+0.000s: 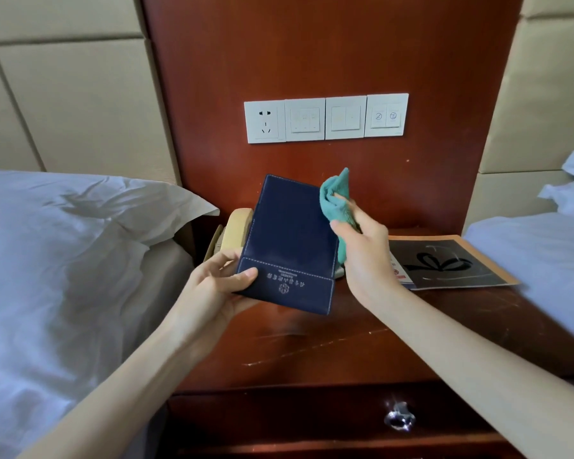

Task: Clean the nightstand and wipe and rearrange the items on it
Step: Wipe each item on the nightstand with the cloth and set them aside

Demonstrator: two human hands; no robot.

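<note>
My left hand [217, 286] grips the lower left corner of a dark blue leather folder [290, 236] with white stitching and a printed emblem, held tilted above the red-brown wooden nightstand [328, 346]. My right hand [362, 246] holds a bunched teal cloth [337, 200] against the folder's right edge. A beige telephone [234, 230] sits at the back left of the nightstand, partly hidden behind the folder.
A black and orange booklet [451, 263] lies on the nightstand's right side. White-sheeted beds flank it, one on the left [63, 260] and one on the right [537, 256]. A socket and switch panel [325, 118] is on the wooden back wall. The drawer has a silver knob [399, 417].
</note>
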